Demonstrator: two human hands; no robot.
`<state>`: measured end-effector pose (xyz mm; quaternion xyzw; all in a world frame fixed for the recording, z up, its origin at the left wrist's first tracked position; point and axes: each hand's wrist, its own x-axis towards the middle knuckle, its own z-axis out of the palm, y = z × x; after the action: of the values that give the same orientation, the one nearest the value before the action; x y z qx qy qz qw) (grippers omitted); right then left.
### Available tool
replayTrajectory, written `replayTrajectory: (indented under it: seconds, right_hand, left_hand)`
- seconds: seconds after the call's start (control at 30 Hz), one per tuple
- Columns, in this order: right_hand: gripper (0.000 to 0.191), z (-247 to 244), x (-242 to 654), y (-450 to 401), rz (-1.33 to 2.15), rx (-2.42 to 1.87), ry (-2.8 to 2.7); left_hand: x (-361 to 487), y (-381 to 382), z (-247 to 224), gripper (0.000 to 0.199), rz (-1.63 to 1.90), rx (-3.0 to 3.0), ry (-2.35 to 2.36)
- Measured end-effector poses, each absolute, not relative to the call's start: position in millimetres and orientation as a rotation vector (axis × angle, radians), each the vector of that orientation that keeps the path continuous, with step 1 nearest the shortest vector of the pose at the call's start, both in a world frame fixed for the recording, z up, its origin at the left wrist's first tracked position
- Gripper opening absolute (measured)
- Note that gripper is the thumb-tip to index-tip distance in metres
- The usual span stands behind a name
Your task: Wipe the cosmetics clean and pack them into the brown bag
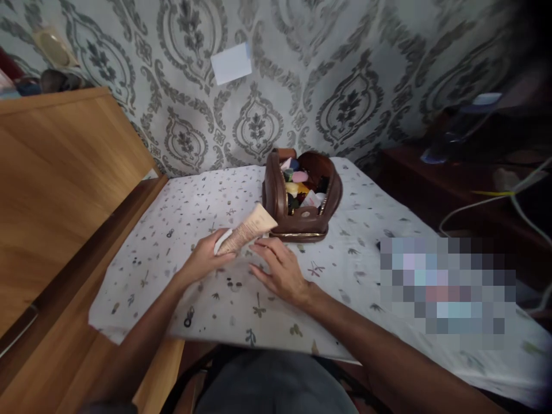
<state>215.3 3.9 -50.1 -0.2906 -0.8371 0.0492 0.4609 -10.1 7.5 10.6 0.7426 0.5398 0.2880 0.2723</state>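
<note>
A beige squeeze tube (249,229) with a white cap is held at its capped end by my left hand (207,256), its flat end tilted up and to the right. My right hand (282,270) hovers just right of the tube with its fingers apart and nothing in them. Behind the tube stands a brown leather toiletry bag (276,221), unzipped and packed with several small items. Among those are a pink piece (299,176) and a yellow one (292,189); their exact kinds are too small to make out.
A white patterned cloth (194,201) covers the table. Wooden furniture (64,172) borders the left side. At the right, a clear bottle (461,126) stands on a dark surface with a pale cable (470,201) nearby. A pixelated patch hides part of the table's right side.
</note>
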Motion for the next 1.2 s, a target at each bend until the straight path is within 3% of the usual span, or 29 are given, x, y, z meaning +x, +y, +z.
replayTrajectory:
  seconds: [0.1,0.23,0.33,0.57,0.7,0.87,1.0,1.1,1.2]
  right_hand:
    - [0.042,-46.3,208.3,-6.0,-0.158,-0.569,-2.160]
    - [0.054,-48.1,197.1,-8.1,-0.018,-0.696,-2.391]
    - [0.055,-50.6,196.0,-5.9,0.320,-0.860,-2.544]
    - [0.040,-35.6,196.1,-8.6,1.156,-0.917,-2.131]
    - [0.038,-31.3,195.0,-7.2,1.693,-0.782,-1.689]
    - [0.041,-34.3,196.7,-5.8,2.148,-0.678,-1.353]
    - [0.035,-35.9,198.1,-4.1,1.787,-0.745,-1.664]
    - [0.025,-37.0,200.3,-4.5,1.317,-0.862,-1.956]
    - [0.040,-41.2,203.8,-5.8,0.827,-0.933,-2.173]
  left_hand:
    - [-34.3,-3.0,18.5,0.052,0.460,2.164,1.430]
    - [-43.6,-13.9,26.8,0.045,0.342,2.280,1.300]
    - [-36.9,-13.3,27.7,0.029,0.569,2.236,1.349]
    - [-12.8,2.9,14.4,0.052,1.565,1.721,1.529]
    - [-9.5,0.0,12.3,0.058,1.590,1.949,1.441]
    - [-22.5,1.5,12.6,0.054,1.180,2.558,1.410]
    - [-22.5,5.7,21.6,0.042,0.915,2.502,1.459]
    - [-15.5,5.5,29.7,0.048,0.825,2.219,1.564]
    - [-12.1,6.2,31.6,0.058,0.854,1.907,1.632]
